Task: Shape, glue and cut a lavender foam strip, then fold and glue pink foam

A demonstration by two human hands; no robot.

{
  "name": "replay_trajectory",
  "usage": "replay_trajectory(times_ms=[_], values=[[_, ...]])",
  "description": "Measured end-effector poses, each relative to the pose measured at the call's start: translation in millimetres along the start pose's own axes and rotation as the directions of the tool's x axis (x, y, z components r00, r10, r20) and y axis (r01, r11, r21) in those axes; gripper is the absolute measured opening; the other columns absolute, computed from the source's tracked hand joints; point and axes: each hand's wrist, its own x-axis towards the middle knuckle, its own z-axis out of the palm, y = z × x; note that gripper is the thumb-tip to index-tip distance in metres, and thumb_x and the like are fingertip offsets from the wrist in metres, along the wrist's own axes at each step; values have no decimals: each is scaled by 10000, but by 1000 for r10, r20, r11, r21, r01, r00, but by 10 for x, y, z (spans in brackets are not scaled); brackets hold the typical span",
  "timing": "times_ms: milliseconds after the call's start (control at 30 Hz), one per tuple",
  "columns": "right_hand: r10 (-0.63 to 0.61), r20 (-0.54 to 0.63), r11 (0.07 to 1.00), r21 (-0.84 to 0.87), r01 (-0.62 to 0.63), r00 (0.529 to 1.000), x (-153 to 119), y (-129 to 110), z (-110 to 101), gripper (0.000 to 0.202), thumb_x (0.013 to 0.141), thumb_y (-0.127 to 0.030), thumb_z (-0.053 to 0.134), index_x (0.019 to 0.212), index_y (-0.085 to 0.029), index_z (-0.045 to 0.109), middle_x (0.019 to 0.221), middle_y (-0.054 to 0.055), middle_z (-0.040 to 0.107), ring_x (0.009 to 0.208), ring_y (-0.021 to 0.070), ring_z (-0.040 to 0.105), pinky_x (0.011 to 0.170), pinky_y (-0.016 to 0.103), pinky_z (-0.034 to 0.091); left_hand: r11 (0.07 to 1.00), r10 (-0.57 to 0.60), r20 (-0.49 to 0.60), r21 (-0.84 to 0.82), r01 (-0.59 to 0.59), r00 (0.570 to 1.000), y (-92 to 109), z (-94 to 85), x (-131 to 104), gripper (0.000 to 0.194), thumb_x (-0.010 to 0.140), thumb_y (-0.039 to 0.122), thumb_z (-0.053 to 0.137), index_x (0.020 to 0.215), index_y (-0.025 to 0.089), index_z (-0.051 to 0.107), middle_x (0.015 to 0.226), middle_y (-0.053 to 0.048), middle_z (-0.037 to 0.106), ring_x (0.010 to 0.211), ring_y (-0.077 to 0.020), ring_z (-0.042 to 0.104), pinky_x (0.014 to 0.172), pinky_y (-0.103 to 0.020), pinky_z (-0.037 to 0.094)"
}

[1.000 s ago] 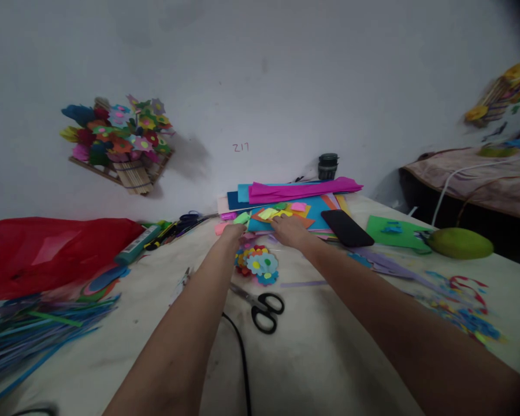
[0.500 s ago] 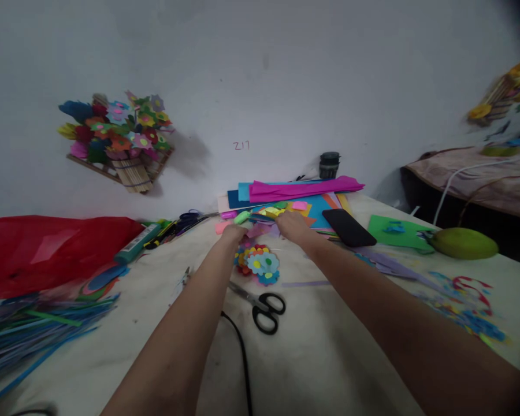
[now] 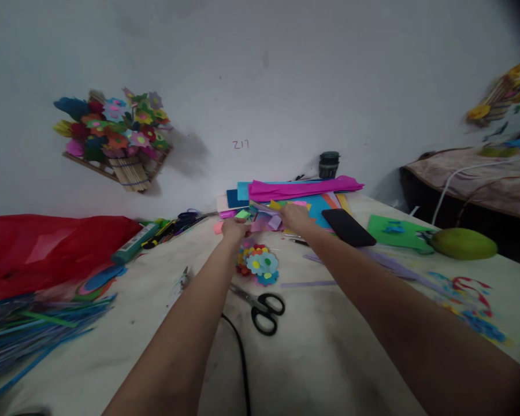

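Both arms stretch forward over the table to small coloured paper pieces near the wall. My left hand [image 3: 235, 227] is at the left of this pile, beside a light green piece [image 3: 243, 214] and a pink one [image 3: 218, 227]; its fingers are closed, and what they hold is too small to name. On the right, my right hand [image 3: 294, 218] reaches onto the pile, fingers bent down, their tips and anything in them hidden. Between the hands lies a lilac paper piece [image 3: 274, 222]. Paper flowers [image 3: 263, 264] lie nearer, with black-handled scissors [image 3: 264, 306] in front.
A black phone [image 3: 349, 227], green sheet [image 3: 387, 232] and green fruit [image 3: 464, 243] lie to the right. Rolled magenta paper [image 3: 303, 186] is at the back. A red bag [image 3: 60, 251] and paper strips [image 3: 43, 329] lie left. A black cable [image 3: 242, 358] runs in front.
Lilac and blue pieces between the hands have shifted and stand up more. My right hand has moved slightly right, and pens below it now show more.
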Motion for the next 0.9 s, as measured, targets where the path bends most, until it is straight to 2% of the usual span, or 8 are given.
replay_trajectory(times_ms=[133,333,467,567,667,767,833,900], values=[[9,-15,1000,26,-9,1000,10,22,-24,313,875,-254,395,1023,-134,643,1005,171,640,920,274,603,745,340,448,999,-32,-4,-8,32,999,112,-37,-98,236,617,-27,644,792,111,567,445,57,492,389,-93,521,530,-262,508],[23,1,999,39,-23,1000,17,38,-14,305,873,-266,402,1007,-145,648,1001,165,641,927,258,598,760,325,438,1000,2,83,12,-3,997,267,-192,-139,306,636,-36,632,901,103,570,455,45,527,389,-98,543,538,-251,507],[22,-20,999,45,-21,1000,19,37,1,304,873,-279,408,985,-137,652,967,162,647,900,256,606,743,315,442,998,43,110,38,-48,993,299,-266,-158,341,613,-12,670,915,109,564,456,48,530,401,-93,552,546,-232,505],[17,-19,999,30,-17,1000,20,37,-5,310,873,-287,404,999,-147,651,975,153,647,898,257,607,727,316,446,999,-13,169,52,4,986,285,-286,-192,370,622,46,692,948,122,536,485,40,548,438,-102,574,563,-233,505],[25,-4,1000,17,-24,1000,31,38,-19,322,876,-273,388,1026,-150,645,1009,152,640,915,245,604,723,296,446,991,-121,268,86,101,956,251,-249,-227,276,696,157,654,937,135,520,524,5,575,477,-139,599,537,-259,498],[35,13,999,23,-35,999,47,40,-27,322,867,-248,387,1036,-153,645,1025,157,637,924,242,602,732,298,443,982,-152,312,154,108,938,185,-143,-227,205,733,282,622,863,147,539,543,-22,583,474,-165,601,484,-265,470],[37,0,999,39,-37,999,57,46,-31,316,860,-242,392,1018,-156,652,1019,154,642,922,253,602,734,313,443,967,-130,273,247,61,953,129,-51,-190,229,704,318,647,831,152,553,519,-16,567,449,-168,586,473,-272,460],[43,-20,997,59,-42,999,63,59,-40,313,859,-251,397,1007,-153,655,1008,150,647,920,262,600,736,320,443,937,-49,186,349,-19,981,77,31,-128,231,647,286,692,801,159,575,461,7,523,448,-183,580,474,-281,457]])
